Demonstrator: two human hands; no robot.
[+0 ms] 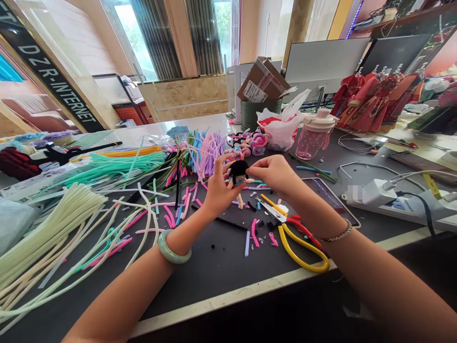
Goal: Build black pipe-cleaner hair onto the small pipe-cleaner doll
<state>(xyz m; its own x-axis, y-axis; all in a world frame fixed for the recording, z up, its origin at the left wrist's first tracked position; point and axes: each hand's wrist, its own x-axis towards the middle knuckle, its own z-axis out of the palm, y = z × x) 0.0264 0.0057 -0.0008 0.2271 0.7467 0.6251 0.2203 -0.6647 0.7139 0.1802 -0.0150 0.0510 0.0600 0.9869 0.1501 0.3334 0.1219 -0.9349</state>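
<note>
Pipe cleaners [117, 162] lie left of the scissors [291, 233], a power strip [392, 202] apparently farther right

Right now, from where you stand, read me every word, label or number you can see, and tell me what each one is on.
"DZ R-INTERNET", with a cut-off letter before it, on the black sign band.
White label on the cardboard box: barcode and print too small to read.

ROOM | window [137, 43] with vertical blinds [157, 38] (daylight behind) | marble-faced low partition [183, 97] | two monitors [323, 62] | dark worktop [214, 271]
</note>
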